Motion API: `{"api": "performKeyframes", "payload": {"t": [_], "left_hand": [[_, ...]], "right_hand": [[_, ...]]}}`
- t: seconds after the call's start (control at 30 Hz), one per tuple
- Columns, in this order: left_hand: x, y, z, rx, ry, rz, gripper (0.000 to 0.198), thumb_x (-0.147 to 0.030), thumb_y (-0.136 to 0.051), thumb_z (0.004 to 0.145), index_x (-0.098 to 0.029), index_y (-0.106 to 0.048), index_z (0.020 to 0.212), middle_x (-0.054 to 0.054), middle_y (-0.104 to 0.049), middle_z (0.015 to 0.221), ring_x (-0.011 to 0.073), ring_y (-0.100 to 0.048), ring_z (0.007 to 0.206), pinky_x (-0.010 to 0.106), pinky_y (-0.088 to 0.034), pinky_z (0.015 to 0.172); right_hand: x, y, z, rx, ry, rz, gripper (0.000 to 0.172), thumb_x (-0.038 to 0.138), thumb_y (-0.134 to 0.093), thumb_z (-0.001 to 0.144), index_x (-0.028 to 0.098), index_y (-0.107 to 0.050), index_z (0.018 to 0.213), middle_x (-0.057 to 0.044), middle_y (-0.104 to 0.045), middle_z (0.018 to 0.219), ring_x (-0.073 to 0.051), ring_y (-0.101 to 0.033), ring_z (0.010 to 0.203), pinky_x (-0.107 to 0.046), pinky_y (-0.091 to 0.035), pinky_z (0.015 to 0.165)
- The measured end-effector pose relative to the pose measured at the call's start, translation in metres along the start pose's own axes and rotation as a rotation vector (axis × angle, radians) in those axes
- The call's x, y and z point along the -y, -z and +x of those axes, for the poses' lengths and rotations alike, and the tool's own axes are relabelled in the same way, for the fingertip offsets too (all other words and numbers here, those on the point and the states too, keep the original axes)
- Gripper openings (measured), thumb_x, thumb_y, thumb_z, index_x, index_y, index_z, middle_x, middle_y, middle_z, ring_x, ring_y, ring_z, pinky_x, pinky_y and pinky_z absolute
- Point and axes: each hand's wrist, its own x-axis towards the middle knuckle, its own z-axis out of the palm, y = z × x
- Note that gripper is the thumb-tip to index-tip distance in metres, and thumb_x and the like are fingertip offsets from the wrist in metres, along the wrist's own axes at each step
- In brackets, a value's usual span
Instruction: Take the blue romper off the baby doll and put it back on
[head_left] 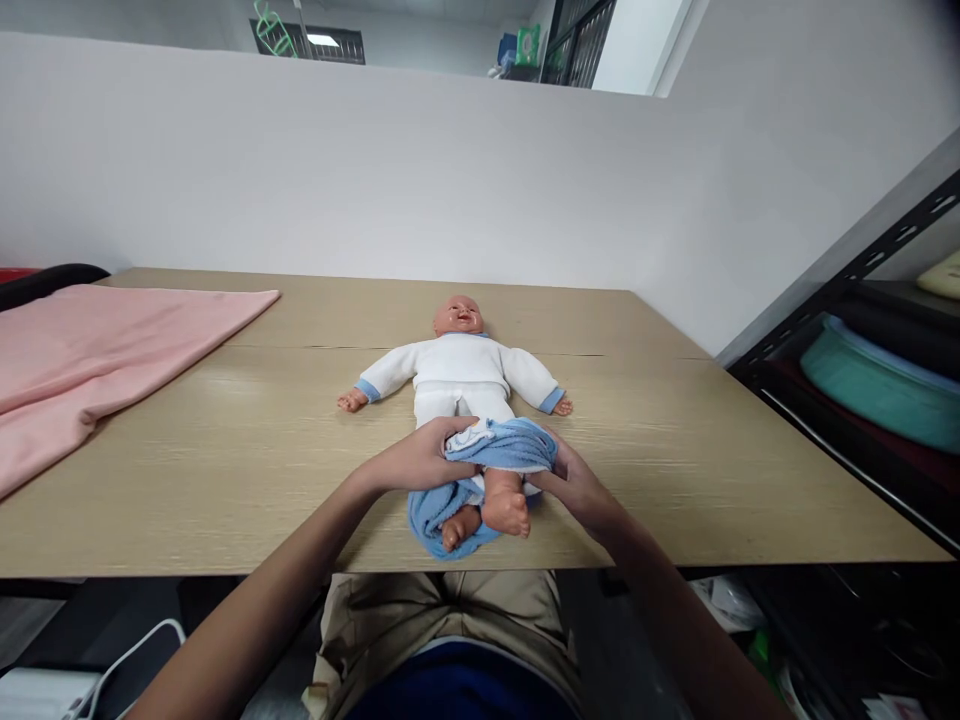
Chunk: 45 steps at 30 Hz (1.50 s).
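Note:
A baby doll [461, 360] lies on its back, head away from me, in a white top with blue cuffs and white bottoms. Bunched blue cloth with a white patterned part [514, 446] surrounds one of its legs, above a bare foot. My left hand [427, 456] grips the cloth's left side, and my right hand [571, 478] grips its right side. More blue cloth [431, 515] lies around the other foot, near the table's front edge.
The doll is on a wooden table [652, 430]. A pink cloth [105, 350] covers the table's left part. On the right, a black shelf [840, 420] holds a teal basin [885, 390]. A white wall [375, 170] stands behind the table.

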Motion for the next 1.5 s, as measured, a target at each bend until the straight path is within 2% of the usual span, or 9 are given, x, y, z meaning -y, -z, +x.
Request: {"api": "performKeyframes", "payload": {"t": [0.17,0.4,0.53,0.63,0.83,1.03,1.2,1.37,1.5], "left_hand": [[-0.011,0.005,-0.012,-0.007,0.097,0.057,0.039,-0.043,-0.076,0.093,-0.02,-0.068,0.124,0.005,-0.074,0.114,0.0269,-0.069,0.105,0.037,-0.055,0.094],[-0.024,0.001,-0.046,-0.201,0.241,0.125,0.048,-0.055,-0.075,0.095,-0.023,-0.068,0.131,0.007,-0.074,0.12,0.0256,-0.068,0.104,0.037,-0.055,0.092],[-0.017,0.002,-0.07,-0.154,0.379,0.165,0.037,-0.054,-0.073,0.096,-0.022,-0.07,0.114,0.003,-0.071,0.096,0.0221,-0.062,0.086,0.033,-0.052,0.077],[-0.007,0.001,-0.077,-0.216,0.309,0.16,0.029,-0.05,-0.067,0.101,-0.024,-0.068,0.113,0.005,-0.071,0.112,0.0247,-0.064,0.105,0.038,-0.054,0.096],[0.017,-0.004,-0.064,-0.583,0.175,0.069,0.021,-0.042,-0.06,0.104,-0.024,-0.059,0.114,0.011,-0.057,0.15,0.0277,-0.053,0.145,0.042,-0.047,0.118],[0.042,0.014,-0.033,-0.569,0.317,-0.141,0.043,-0.057,-0.067,0.099,-0.023,-0.05,0.116,-0.008,-0.055,0.072,0.0139,-0.053,0.065,0.025,-0.042,0.062],[0.054,0.03,-0.017,-0.442,0.29,-0.191,0.055,-0.065,-0.072,0.094,-0.019,-0.064,0.123,0.007,-0.075,0.11,0.027,-0.069,0.105,0.038,-0.057,0.092],[0.061,0.033,-0.018,-0.643,-0.002,0.312,0.037,-0.055,-0.068,0.1,-0.021,-0.068,0.114,0.014,-0.065,0.139,0.0326,-0.055,0.136,0.048,-0.043,0.119],[0.067,0.049,-0.004,-0.666,0.1,0.189,0.029,-0.051,-0.065,0.101,-0.022,-0.059,0.105,0.004,-0.067,0.104,0.0253,-0.062,0.106,0.039,-0.05,0.101]], "right_hand": [[0.014,0.02,0.0,0.117,-0.023,-0.065,0.047,0.049,-0.082,0.086,0.025,-0.072,0.125,-0.006,-0.077,0.121,-0.029,-0.071,0.117,-0.045,-0.058,0.103],[0.011,0.014,0.021,-0.111,0.117,-0.209,0.035,0.058,-0.062,0.102,0.024,-0.071,0.105,-0.001,-0.069,0.094,-0.023,-0.065,0.094,-0.035,-0.056,0.087],[0.016,0.017,0.029,0.032,0.065,-0.27,0.03,0.051,-0.067,0.098,0.023,-0.072,0.109,-0.002,-0.072,0.101,-0.025,-0.067,0.099,-0.036,-0.055,0.093],[0.027,0.017,0.037,0.16,0.15,-0.374,0.022,0.044,-0.07,0.096,0.023,-0.071,0.099,-0.002,-0.068,0.099,-0.023,-0.065,0.097,-0.035,-0.052,0.094],[0.016,0.014,0.06,0.093,0.13,-0.316,0.022,0.046,-0.062,0.102,0.024,-0.064,0.103,0.001,-0.063,0.092,-0.02,-0.06,0.089,-0.031,-0.048,0.082],[-0.018,0.006,0.087,-0.014,0.146,-0.313,0.024,0.048,-0.064,0.099,0.025,-0.064,0.106,0.005,-0.061,0.08,-0.018,-0.055,0.074,-0.027,-0.045,0.069],[-0.025,0.008,0.104,-0.025,0.239,-0.307,0.021,0.044,-0.067,0.094,0.025,-0.064,0.102,-0.002,-0.071,0.099,-0.023,-0.066,0.097,-0.036,-0.053,0.092],[-0.015,0.007,0.103,-0.047,0.333,-0.32,0.021,0.044,-0.069,0.093,0.026,-0.066,0.104,-0.007,-0.07,0.117,-0.027,-0.064,0.115,-0.039,-0.049,0.106],[-0.017,0.001,0.117,-0.071,0.307,-0.336,0.024,0.05,-0.063,0.099,0.027,-0.061,0.105,0.0,-0.065,0.09,-0.024,-0.062,0.087,-0.037,-0.05,0.089]]}}
